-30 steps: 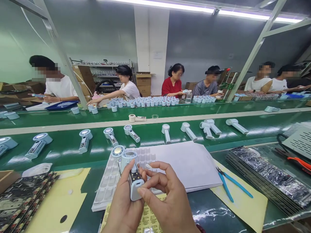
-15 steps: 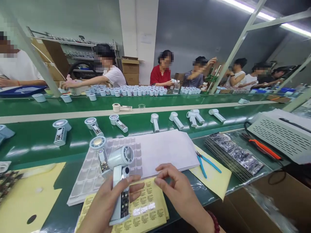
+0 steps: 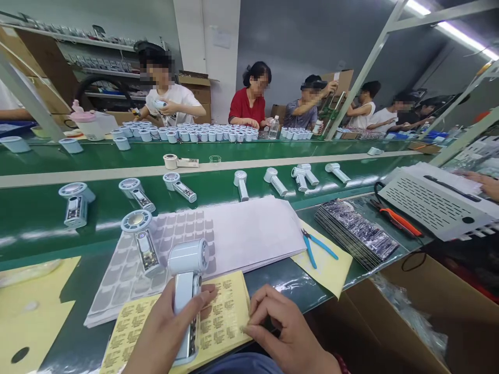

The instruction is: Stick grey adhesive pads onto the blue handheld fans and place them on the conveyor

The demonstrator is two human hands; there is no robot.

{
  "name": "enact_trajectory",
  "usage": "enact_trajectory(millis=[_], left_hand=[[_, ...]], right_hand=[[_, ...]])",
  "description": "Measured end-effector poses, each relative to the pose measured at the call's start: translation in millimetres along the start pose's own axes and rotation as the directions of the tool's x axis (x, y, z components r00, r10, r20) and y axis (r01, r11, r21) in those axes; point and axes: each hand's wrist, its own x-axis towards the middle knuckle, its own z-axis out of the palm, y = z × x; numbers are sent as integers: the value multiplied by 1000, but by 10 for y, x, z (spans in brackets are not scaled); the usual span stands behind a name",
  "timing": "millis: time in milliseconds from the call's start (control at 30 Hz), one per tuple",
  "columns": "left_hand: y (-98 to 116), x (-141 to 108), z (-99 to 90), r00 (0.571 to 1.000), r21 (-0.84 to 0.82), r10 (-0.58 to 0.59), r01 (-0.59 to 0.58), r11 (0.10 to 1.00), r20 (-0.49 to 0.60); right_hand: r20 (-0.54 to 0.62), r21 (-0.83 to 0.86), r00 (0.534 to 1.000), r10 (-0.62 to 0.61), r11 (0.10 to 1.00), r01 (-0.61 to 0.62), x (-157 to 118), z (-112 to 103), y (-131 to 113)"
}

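Observation:
A pale blue handheld fan (image 3: 188, 257) is upright in my left hand (image 3: 171, 324), whose fingers wrap round its handle. My right hand (image 3: 283, 330) is to the right of it, thumb and forefinger pinched at the right edge of a yellow label sheet (image 3: 224, 317); whatever is between the fingertips is too small to name. The label sheet, printed with small dark text, lies under the fan and both hands. Just behind my left hand, another fan (image 3: 147, 252) rests on a white sheet with grey shapes (image 3: 177, 228).
Several fans lie along the green conveyor (image 3: 210, 195). To the right are blue-handled cutters (image 3: 319, 246), stacked dark panels (image 3: 354, 228), orange-handled pliers (image 3: 399, 221) and a perforated metal box (image 3: 432, 197). A cardboard box (image 3: 448, 291) stands below. Several people sit opposite; a person's hand shows at far right.
The view has shifted, so bench items appear further left. My left hand has turned the fan, its round head now more side-on. My right fingers have closed into a pinch by the label sheet's edge.

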Motion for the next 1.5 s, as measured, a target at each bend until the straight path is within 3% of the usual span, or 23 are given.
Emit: enact_trajectory(millis=[100, 267, 433, 733, 800, 867, 933, 1000, 1067, 1133, 1200, 1267, 1367, 1433, 1500], left_hand=[[25, -19, 11, 1000, -17, -10, 10, 1000, -20], [205, -84, 74, 995, -175, -89, 94, 980, 31], [260, 18, 106, 982, -376, -152, 100, 921, -111], [299, 172, 125, 984, -412, -124, 60, 909, -131], [309, 192, 137, 980, -423, -138, 65, 904, -145], [319, 212, 140, 980, -432, -155, 88, 898, -124], [342, 227, 133, 981, -434, -173, 120, 893, -85], [382, 237, 128, 981, -434, -185, 141, 890, -59], [434, 255, 142, 984, -435, -177, 152, 888, -18], [494, 297, 189, 991, -421, -134, 122, 899, 0], [579, 382, 258, 1000, -313, -16, 11, 950, -14], [717, 532, 303, 987, -62, 160, -159, 985, 14], [1060, 904, 198, 947, 285, 294, -319, 904, 129], [1334, 1232, -16, 948, 445, 297, -315, 838, 111], [1567, 1577, -279, 969, 620, 247, -211, 755, 29]], right_hand=[[-38, 259, 999, 32, 966, -21, 15, -63, -129], [3, 426, 996, 90, 901, -82, 276, 23, -469], [58, 318, 995, 85, 943, -99, 610, 200, -680], [78, 182, 994, 83, 979, -96, 805, 262, -702], [39, 95, 999, 11, 995, -15, 818, 295, -673], [-10, -32, 990, -137, 990, 137, 829, 328, -630], [-49, -118, 949, -312, 945, 305, 840, 348, -590], [-130, -102, 899, -418, 908, 407, 856, 349, -565], [-257, -24, 889, -379, 922, 386, 895, 340, -557], [-270, 106, 945, -184, 970, 219, 975, 331, -556], [-110, 273, 993, 51, 962, -19, 1114, 323, -556], [39, 342, 981, 192, 919, -194, 1317, 295, -555], [-38, 112, 974, 223, 969, -218, 1734, 164, -529], [-116, -92, 973, 202, 973, -213, 2069, 31, -468], [-173, -257, 961, 214, 933, -253, 2415, -93, -358]])
